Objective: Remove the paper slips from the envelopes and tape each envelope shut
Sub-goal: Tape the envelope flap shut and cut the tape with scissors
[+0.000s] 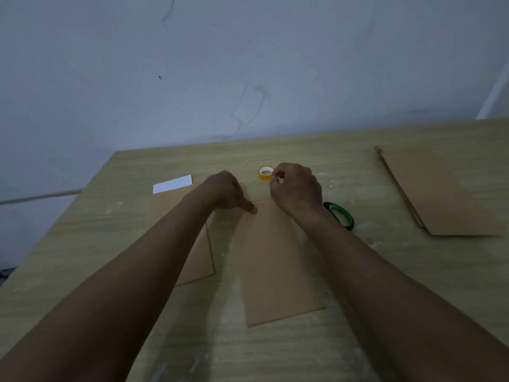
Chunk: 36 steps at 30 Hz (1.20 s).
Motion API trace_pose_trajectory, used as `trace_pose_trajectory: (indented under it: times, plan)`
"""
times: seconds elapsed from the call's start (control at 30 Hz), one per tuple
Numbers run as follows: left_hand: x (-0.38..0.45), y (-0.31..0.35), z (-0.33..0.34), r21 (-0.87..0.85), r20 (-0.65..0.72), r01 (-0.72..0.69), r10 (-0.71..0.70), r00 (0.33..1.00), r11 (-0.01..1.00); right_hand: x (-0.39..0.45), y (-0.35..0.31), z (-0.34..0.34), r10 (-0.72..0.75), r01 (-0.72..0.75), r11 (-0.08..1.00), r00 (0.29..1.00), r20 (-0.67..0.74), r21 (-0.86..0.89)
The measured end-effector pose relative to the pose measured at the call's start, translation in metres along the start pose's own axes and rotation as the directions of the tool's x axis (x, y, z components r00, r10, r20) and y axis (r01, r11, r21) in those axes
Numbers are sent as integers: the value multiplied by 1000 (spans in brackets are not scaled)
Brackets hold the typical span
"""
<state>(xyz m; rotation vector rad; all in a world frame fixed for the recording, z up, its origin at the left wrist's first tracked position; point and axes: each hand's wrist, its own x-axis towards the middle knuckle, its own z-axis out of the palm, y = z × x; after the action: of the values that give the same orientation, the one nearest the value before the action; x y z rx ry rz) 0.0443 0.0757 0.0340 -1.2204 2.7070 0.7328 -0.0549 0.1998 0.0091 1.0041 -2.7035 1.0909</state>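
Note:
A brown envelope (272,260) lies lengthwise on the wooden table (358,271) in front of me. My left hand (224,191) presses one fingertip on the envelope's far left corner. My right hand (296,188) hovers over the far right corner with its fingers curled, thumb and forefinger pinched together on what looks like a thin, faint tape strip running along the envelope's top edge. A small yellow tape roll (265,172) lies just beyond my hands. A second brown envelope (197,257) lies to the left, partly under my left forearm, with a white paper slip (172,184) at its far end.
Green-and-black scissors (340,215) lie just right of my right wrist. A stack of brown envelopes (440,194) sits at the far right of the table. The table's back edge meets a pale wall (248,64). Its left edge drops off near the slip.

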Motion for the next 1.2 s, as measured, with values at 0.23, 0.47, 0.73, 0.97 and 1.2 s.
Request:
trace_pose_trajectory:
  times: [0.23,0.47,0.73,0.97,1.2]
  plan:
    - [-7,1,3,-190,-34,-64,59,998,980,-13,11,-7,-23,23,1000,1000,9,6]
    - [-22,21,-19,-577,-240,-269,155,958,771,-15,9,-16,120,-118,969,993,3,218]
    - [-19,52,-27,-846,-334,-258,-86,939,468,-23,7,-47,131,-113,851,991,1,513]
    - [-18,103,16,-861,-111,-95,-2,994,499,-7,47,-86,270,-165,837,954,-130,522]
    - [-9,183,72,-815,-50,-95,94,994,572,13,116,-131,365,-327,921,915,-174,212]
